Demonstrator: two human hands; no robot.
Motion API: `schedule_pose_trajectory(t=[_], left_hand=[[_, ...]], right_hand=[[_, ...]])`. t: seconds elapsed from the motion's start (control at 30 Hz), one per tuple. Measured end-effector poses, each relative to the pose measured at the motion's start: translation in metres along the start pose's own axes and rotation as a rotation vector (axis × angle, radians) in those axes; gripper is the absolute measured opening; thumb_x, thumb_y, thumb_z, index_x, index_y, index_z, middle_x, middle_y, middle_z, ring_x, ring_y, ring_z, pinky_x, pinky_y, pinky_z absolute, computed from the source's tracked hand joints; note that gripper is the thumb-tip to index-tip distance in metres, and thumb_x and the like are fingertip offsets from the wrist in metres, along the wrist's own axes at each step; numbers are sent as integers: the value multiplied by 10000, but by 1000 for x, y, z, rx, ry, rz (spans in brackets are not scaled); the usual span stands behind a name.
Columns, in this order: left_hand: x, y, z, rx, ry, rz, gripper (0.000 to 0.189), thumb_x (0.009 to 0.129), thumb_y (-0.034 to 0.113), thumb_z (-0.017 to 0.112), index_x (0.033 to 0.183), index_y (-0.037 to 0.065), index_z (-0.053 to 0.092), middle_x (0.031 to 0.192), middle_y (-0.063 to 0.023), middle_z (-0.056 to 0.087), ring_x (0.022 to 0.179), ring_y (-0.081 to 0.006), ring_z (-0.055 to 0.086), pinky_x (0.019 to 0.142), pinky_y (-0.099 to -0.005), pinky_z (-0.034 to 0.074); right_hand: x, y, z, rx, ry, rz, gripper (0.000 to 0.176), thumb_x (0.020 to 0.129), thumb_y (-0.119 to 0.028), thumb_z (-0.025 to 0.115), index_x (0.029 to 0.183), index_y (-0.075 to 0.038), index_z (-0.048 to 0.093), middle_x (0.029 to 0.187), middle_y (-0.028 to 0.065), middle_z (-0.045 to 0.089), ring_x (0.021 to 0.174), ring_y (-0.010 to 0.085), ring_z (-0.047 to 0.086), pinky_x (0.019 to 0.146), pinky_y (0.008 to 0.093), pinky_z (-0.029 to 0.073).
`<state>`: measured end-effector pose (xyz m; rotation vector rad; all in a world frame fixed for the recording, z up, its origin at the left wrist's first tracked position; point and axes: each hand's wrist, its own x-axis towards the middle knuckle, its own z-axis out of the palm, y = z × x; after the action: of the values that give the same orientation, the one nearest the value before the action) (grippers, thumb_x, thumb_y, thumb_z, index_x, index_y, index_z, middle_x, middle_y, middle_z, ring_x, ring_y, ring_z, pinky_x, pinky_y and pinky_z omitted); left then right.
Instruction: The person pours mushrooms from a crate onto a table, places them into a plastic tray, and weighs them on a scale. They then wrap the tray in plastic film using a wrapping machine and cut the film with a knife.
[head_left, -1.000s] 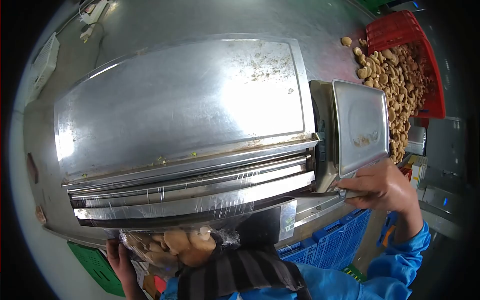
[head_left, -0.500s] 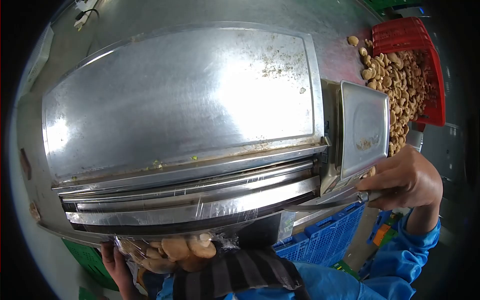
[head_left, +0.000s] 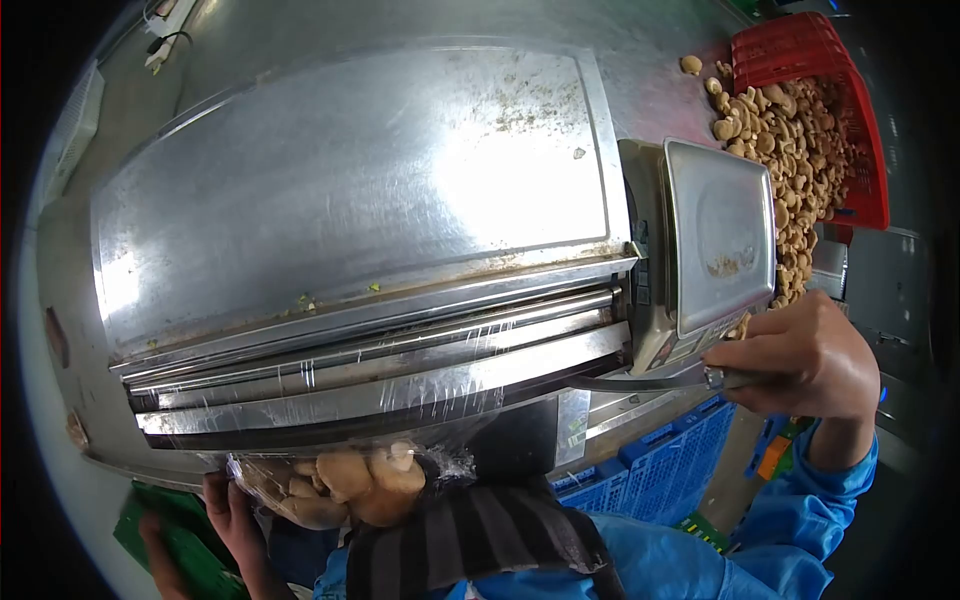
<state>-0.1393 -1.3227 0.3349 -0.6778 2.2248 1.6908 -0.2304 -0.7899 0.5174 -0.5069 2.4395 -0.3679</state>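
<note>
My right hand is closed around the handle of a knife. The curved blade points left along the front of the steel wrapping machine. A small piece of mushroom shows at the fingertips, beside the scale's front edge. At the lower left, the fingers of my left hand grip the left end of a film-wrapped pack of mushrooms. The pack lies against the machine's front, near a striped dark cloth on my body. Clear film stretches from the machine's metal bars down to the pack.
A scale with a steel pan stands right of the machine. Loose mushrooms spill from a tipped red basket. Blue crates stand below. A blurred hand overlaps a green crate at lower left.
The view has shifted slightly, so the machine and scale sit a little higher and further left. The blurred hand has appeared at lower left. Both my hands keep their grip.
</note>
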Motion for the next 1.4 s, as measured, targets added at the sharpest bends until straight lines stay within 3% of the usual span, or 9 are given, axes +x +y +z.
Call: schedule_pose_trajectory(t=[0.23,0.47,0.7,1.1,1.2,1.3,1.4], left_hand=[[3,-3,-5,22,-27,7,164,905,62,483,1052,-8,504,1027,-47,537,955,-105,468,877,-247,353],[2,7,5,105,-37,64,169,903,97,500,1032,-11,500,978,-42,531,913,-99,456,838,-236,356],[4,7,6,222,-16,112,159,904,125,508,995,-5,498,914,-24,514,853,-85,445,776,-220,367],[1,7,15,14,5,95,129,909,115,510,984,10,501,920,-14,517,836,-73,459,740,-197,387],[-1,11,24,81,97,141,119,908,121,516,968,19,501,904,-3,513,827,-67,455,728,-194,385],[-2,12,19,18,27,105,117,905,130,524,963,30,504,890,8,508,810,-59,448,710,-191,379],[-3,13,21,-9,32,84,123,902,139,531,964,35,508,881,15,505,798,-54,440,698,-189,373]], right_hand=[[31,-1,5,27,-84,-43,291,639,-143,710,916,-83,648,625,46,567,544,211,581,451,332,433],[-7,-34,44,-209,89,80,360,681,-139,690,1023,-75,597,622,27,460,499,177,532,429,306,429],[-23,-53,78,-336,242,141,428,692,-137,686,1096,-57,567,616,16,399,485,148,489,391,290,386],[-36,-57,85,-427,219,83,467,702,-137,667,1144,-38,552,605,6,361,479,127,452,379,276,357],[-34,-55,79,-439,150,89,579,614,-138,718,1157,-53,536,631,17,399,516,162,497,406,306,384],[-38,-62,95,-462,249,112,488,693,-141,672,1156,-49,545,613,2,367,480,131,454,383,280,366],[-41,-69,119,-401,383,190,513,671,-144,694,1155,-59,549,609,1,373,478,137,449,399,284,379]])
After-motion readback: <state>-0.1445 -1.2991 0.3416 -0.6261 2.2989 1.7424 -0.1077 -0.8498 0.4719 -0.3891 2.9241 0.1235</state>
